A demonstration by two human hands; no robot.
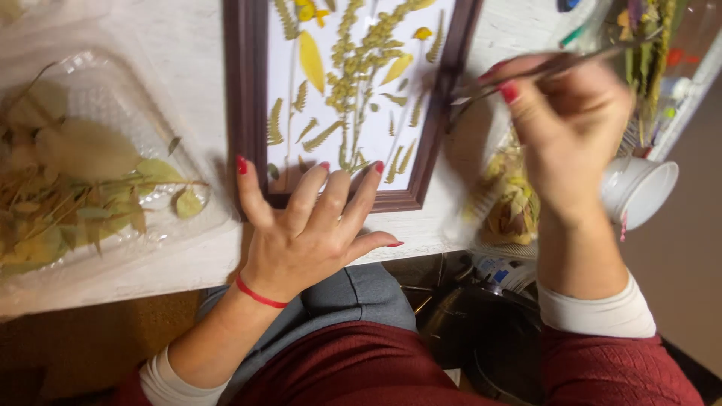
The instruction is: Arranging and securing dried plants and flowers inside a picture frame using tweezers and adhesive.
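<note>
Here, from my remote seat, I see the left hand (312,233) spread flat, its grip wide and holding nothing, fingers splayed over the lower rail of a dark wooden frame (248,105) that lies on the whitewashed tabletop (188,45). Above those fingertips, inside the frame, a white backing sheet (376,105) carries pressed plants (350,75): slender fern-like sprigs, a knobbly yellow-green flower spike and a few smooth yellow petals, all flat and dry.

The right hand (568,128) is lifted just right of the frame's right rail, its grip pinched narrow on a thin metal tool (541,71), probably tweezers, though motion blur keeps me from being sure. The tool's tip points toward the frame's right edge.

Below that grip lies a heap of crinkled, brownish-yellow dried leaves (511,199) on what looks like a clear sheet. To the right of the wrist a white ceramic cup (639,188) lies on its side, mouth turned outward. Above the grip stand more dried stems (650,45), crowded and colourful.

Well left of the open hand sits a clear plastic tray (113,90), glossy and rounded, holding broad pale-green leaves (83,150) with thin stalks. Nothing lies between the left hand and the frame; the right hand partly hides the leaf heap.
</note>
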